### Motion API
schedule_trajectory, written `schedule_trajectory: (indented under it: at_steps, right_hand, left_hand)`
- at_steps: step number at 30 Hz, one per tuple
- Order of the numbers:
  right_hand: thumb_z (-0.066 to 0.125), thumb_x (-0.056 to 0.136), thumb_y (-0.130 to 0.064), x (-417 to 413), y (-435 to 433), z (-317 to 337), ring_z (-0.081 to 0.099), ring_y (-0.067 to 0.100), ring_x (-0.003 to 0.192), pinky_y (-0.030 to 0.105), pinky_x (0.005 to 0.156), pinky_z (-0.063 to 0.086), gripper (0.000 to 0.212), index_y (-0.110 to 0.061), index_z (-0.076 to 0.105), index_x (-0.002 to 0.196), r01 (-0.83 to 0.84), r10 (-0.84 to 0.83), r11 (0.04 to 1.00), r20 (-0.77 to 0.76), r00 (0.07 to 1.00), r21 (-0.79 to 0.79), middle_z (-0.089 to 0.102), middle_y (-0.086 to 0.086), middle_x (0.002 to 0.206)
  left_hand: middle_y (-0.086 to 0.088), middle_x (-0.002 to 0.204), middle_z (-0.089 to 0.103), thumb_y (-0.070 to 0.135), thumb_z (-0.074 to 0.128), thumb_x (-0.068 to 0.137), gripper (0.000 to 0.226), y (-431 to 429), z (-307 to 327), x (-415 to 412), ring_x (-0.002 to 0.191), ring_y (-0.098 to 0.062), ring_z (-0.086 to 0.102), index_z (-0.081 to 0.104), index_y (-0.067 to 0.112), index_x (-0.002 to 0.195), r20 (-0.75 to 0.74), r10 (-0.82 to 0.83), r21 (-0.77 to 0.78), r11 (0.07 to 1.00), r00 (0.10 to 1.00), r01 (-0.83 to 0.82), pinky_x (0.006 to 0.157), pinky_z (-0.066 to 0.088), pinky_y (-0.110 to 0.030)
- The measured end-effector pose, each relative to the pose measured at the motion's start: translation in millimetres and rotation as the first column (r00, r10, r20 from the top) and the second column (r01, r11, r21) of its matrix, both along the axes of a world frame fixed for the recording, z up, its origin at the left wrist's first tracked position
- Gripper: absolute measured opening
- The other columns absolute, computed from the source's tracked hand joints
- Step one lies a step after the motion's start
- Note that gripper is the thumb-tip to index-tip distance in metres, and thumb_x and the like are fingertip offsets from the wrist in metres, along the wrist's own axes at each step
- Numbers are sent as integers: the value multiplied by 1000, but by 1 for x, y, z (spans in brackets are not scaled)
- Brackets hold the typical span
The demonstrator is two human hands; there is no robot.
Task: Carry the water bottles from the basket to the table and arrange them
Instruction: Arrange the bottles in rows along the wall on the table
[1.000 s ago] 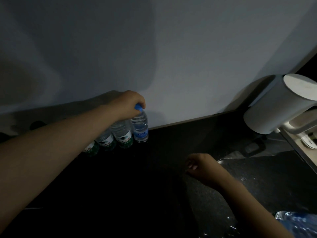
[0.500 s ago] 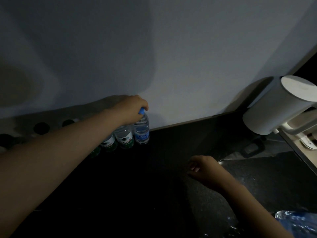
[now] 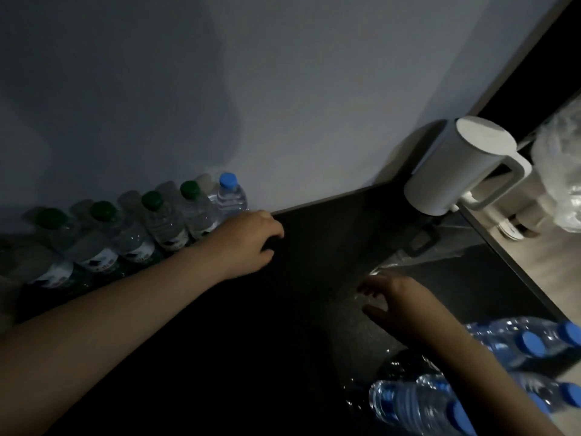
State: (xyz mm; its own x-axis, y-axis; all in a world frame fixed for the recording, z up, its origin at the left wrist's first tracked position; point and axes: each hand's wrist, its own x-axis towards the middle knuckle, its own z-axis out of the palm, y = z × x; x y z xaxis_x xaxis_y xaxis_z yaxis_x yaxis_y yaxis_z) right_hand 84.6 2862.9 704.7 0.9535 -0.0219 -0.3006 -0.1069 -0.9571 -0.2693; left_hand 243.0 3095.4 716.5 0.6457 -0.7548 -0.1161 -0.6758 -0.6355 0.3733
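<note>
Dark table [image 3: 314, 247] against a grey wall [image 3: 283, 89]. Four green-capped bottles [image 3: 163, 221] and one blue-capped bottle [image 3: 231, 196] stand upright in a row along the wall, the blue one at the right end. Left hand [image 3: 248, 243] sits just in front of the blue-capped bottle, fingers loosely curled and holding nothing; contact cannot be told. Right hand [image 3: 399, 305] hovers over the table, fingers relaxed and spread, empty. More blue-capped bottles [image 3: 418, 404] lie on their sides at lower right. White kettle [image 3: 456, 168] at right.
</note>
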Motion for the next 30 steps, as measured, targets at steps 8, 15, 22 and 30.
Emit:
schedule_trajectory:
  at_steps: [8,15,22,30]
  right_hand:
    - [59,89,-31,-81,-16,42,48,0,110,18,93,44,39,-33,48,126,153,-152,988,26,988,-36,49,-14,127]
    - [65,83,-31,-133,-36,50,49,-2,103,14,84,42,37,-30,57,119,288,-284,957,89,955,-38,55,-11,123]
    - [70,80,-24,-173,-58,48,57,5,99,23,85,49,38,-28,61,116,448,-444,894,137,886,-1,58,-10,121]
    - [71,80,-25,-193,-83,39,59,10,100,26,82,51,39,-29,61,118,522,-517,853,150,843,6,60,-7,121]
  left_hand:
    - [12,123,52,29,62,87,36,-32,8,-89,108,-5,52,55,31,123,-175,-178,27,982,968,185,95,48,-29]
    - [8,127,52,27,60,89,39,-68,-1,-139,115,-9,51,53,27,127,-226,-294,14,952,929,305,98,46,-31]
    - [9,118,54,33,62,86,36,-107,-7,-180,108,-8,52,54,27,121,-249,-395,-8,914,885,405,92,48,-30]
    - [6,111,55,38,65,81,35,-140,-8,-198,101,-11,53,55,24,112,-251,-443,-6,890,861,456,88,48,-32]
